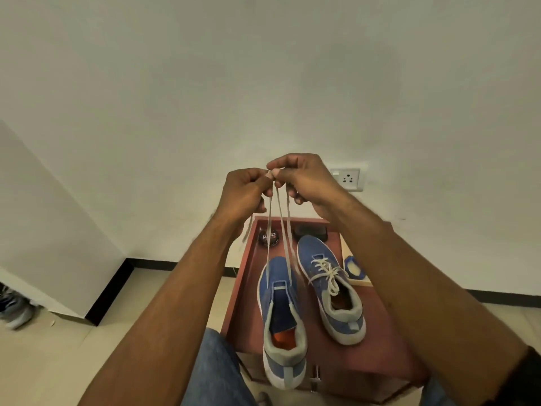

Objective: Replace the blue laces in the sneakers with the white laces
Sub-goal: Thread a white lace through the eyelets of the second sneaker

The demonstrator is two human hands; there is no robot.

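Pale walls meet a tiled floor behind our small reddish-brown wooden desk (366,361). We raise our left hand (244,190) and right hand (304,178) together, well above the desk, each pinching an end of the long flat white lace (281,227) so both halves hang even. Below the hands, the lace runs down to the near blue knit sneaker with grey collar (282,323), threaded only at its lowest eyelets. Under the right forearm sits the second blue sneaker (330,288), already laced white. Beyond it, beside the desk, lies a coiled blue lace (355,268), set aside.
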